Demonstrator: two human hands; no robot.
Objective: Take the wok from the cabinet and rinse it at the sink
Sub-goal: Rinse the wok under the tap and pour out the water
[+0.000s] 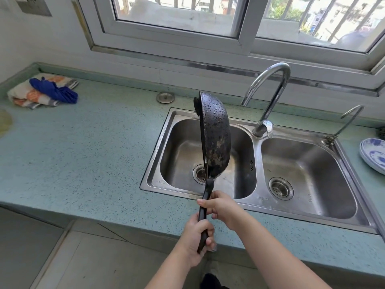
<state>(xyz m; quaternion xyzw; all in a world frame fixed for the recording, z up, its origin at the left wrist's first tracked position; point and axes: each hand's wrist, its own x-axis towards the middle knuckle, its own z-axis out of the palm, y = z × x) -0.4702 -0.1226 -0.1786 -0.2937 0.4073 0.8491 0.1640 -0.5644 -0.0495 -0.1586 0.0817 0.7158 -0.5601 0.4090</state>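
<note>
A black wok [215,134] is held on edge above the left basin of the steel double sink [158,142], its wet, blotchy underside facing right with water drops on it. Its long black handle points down toward me. My left hand [196,236] grips the lower end of the handle. My right hand [220,207] holds the handle higher up, just below the wok. The tall chrome tap [268,97] arches behind the wok, and no water is seen running from it.
A folded cloth with a blue glove [54,90] on it lies at the far left of the green speckled counter [83,153]. A sink plug [165,98] rests behind the sink. A small second tap [343,124] and a blue-and-white plate [373,155] are at the right.
</note>
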